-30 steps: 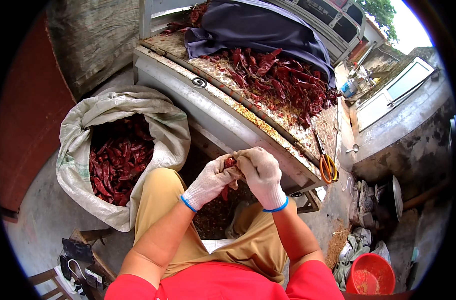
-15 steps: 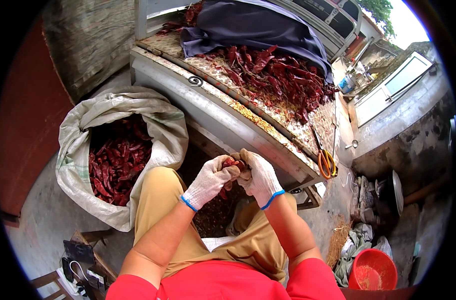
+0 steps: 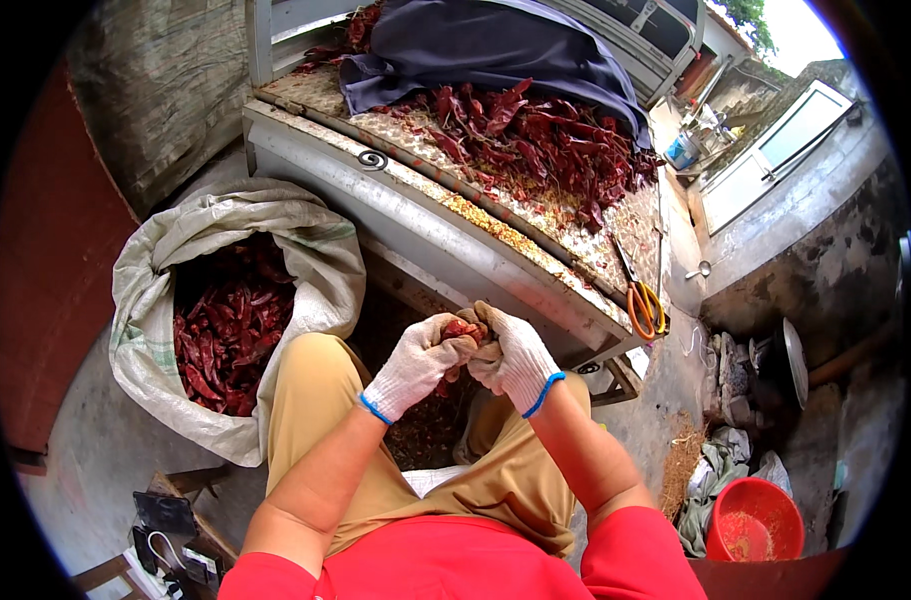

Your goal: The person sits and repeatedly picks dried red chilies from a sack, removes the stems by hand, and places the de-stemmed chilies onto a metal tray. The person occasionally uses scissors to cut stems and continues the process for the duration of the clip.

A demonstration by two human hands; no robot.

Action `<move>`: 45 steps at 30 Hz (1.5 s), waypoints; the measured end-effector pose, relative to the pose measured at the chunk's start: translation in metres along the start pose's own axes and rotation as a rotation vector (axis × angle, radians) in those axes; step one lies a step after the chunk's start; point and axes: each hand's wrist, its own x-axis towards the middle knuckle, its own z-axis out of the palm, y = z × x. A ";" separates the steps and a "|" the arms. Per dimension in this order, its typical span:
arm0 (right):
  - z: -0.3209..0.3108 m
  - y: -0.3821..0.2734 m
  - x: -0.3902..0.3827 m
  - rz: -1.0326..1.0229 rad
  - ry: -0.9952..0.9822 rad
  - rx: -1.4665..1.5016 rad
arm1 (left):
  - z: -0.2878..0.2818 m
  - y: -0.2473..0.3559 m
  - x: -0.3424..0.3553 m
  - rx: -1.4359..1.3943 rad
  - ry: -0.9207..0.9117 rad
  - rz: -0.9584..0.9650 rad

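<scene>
Both my hands wear white knit gloves with blue cuffs and meet above my knees. Closed around a dried red chili pepper (image 3: 459,330) is my left hand (image 3: 412,362). My right hand (image 3: 512,352) pinches at the same chili from the other side; its fingertips partly hide the pod. To my left stands a white woven sack (image 3: 330,262) with its rim rolled down, holding many dried red chilies (image 3: 230,335). A heap of dried chilies (image 3: 535,140) lies on the truck bed ahead, partly under a dark cloth (image 3: 495,55).
Scissors with orange handles (image 3: 645,310) rest at the right corner of the truck bed (image 3: 425,195). A red basin (image 3: 775,520) sits on the floor at lower right, beside crumpled bags (image 3: 710,490). Electronic gear (image 3: 165,515) is at lower left.
My view has shifted slightly, so the surroundings sit a little differently. Both hands remain together on the chili, with only slight finger movement.
</scene>
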 end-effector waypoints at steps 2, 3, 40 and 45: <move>-0.001 0.000 -0.003 0.060 0.021 0.048 | 0.003 0.006 -0.002 0.031 -0.020 -0.055; -0.003 -0.001 -0.003 0.093 0.039 0.050 | 0.004 0.009 -0.003 0.046 -0.031 -0.082; -0.088 -0.216 0.025 -1.245 0.829 -1.258 | -0.106 0.054 0.014 1.352 0.528 0.411; -0.026 -0.180 -0.024 -0.820 0.471 -0.999 | -0.025 0.048 0.024 1.166 0.370 0.518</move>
